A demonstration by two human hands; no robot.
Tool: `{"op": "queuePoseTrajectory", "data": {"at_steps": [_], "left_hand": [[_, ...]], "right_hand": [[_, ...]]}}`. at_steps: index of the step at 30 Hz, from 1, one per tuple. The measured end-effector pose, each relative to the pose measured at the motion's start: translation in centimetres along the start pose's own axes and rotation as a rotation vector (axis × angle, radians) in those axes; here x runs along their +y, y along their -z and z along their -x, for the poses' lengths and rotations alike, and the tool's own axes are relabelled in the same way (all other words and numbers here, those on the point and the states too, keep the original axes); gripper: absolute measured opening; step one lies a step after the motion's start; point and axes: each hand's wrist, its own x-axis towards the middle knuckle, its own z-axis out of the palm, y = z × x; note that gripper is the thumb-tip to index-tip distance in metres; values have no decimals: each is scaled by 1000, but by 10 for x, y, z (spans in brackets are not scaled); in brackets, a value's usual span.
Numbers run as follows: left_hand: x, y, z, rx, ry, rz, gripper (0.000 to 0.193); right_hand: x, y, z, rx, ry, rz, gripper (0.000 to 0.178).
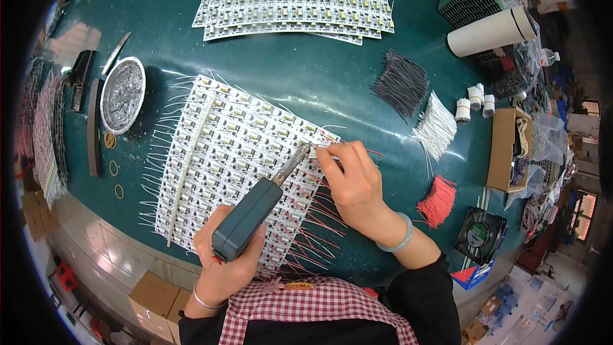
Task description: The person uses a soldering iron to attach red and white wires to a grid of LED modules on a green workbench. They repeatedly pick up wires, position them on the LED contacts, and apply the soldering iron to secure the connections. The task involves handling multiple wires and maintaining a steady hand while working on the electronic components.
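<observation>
On the green bench [319,67], a white circuit board sheet [246,131] is laid directly in front of the person. White wires [167,147] are fanned out past its left edge, red wires [319,217] past its right edge. A thin pale strip [193,166] is laid across its left part.

Left hand [230,275]: grip closed round the handle of a dark green soldering iron [249,217], held over the sheet. Metal tip is aimed at the sheet's upper right edge; whether contact is made cannot be told. Right hand [356,185]: grip narrow, thumb and forefinger pinched at that same edge, just beside the tip. A thin red wire [373,152] is seen poking out past the fingers; exactly what is pinched is hidden.

Right of the sheet, bundles of black wires [401,85], white cut wires [437,128] and red cut wires [438,202] are set out, black farthest from the person, red nearest. Beyond the sheet's far edge, more boards [294,0] are stacked. Left of it, a round bowl [123,96] is filled with shiny grey bits; rubber bands [114,167] are dropped between bowl and person.
</observation>
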Motion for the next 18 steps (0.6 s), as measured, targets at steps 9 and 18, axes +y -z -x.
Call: {"op": "queuePoseTrajectory", "data": {"at_steps": [9, 18], "left_hand": [[0, 1, 0, -3, -42, -22, 11], [4, 6, 4, -23, -9, 8, 14]], "right_hand": [[-2, 0, -1, -14, -1, 24, 32], [-3, 0, 0, -26, 0, 34, 33]]}}
